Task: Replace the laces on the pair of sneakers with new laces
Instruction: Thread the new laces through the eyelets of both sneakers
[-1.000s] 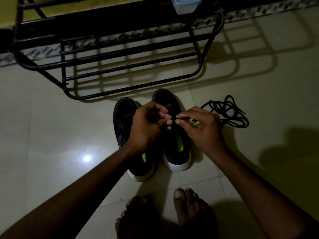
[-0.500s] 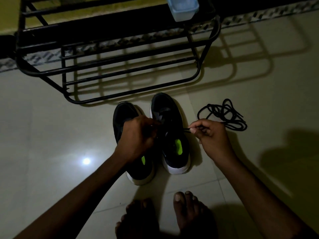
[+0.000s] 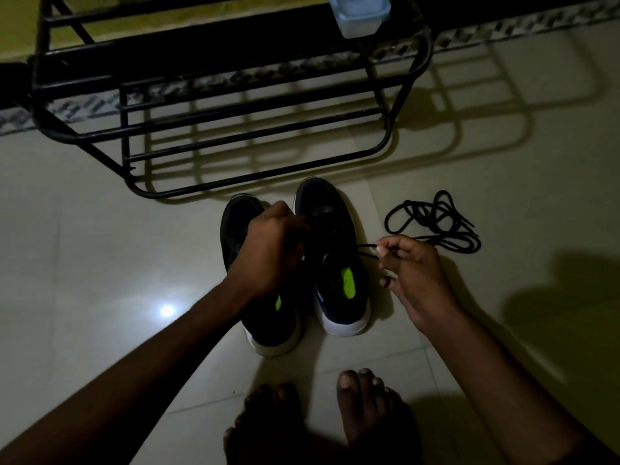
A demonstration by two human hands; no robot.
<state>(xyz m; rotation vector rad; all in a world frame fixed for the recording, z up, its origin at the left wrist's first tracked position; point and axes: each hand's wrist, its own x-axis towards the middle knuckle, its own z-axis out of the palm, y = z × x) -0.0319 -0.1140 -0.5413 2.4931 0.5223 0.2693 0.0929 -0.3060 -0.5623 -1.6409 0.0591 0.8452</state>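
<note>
Two black sneakers with white soles and green insoles stand side by side on the tiled floor, the left sneaker point(image 3: 265, 323) and the right sneaker point(image 3: 339, 273). My left hand point(image 3: 271, 250) is curled over the lacing area between them; what its fingers hold is hidden. To the right of the right sneaker, my right hand point(image 3: 409, 270) pinches a thin black lace point(image 3: 365, 247) that runs from the shoe. A loose black lace point(image 3: 436, 223) lies tangled on the floor beyond that hand.
A black metal shoe rack point(image 3: 214, 135) stands just behind the sneakers, with a pale plastic container point(image 3: 359, 11) on its top right. My bare feet point(image 3: 365, 407) are at the bottom of the view. The room is dim.
My right hand has drawn the lace out to the right, away from the right sneaker. My left hand has moved lower onto the lacing area.
</note>
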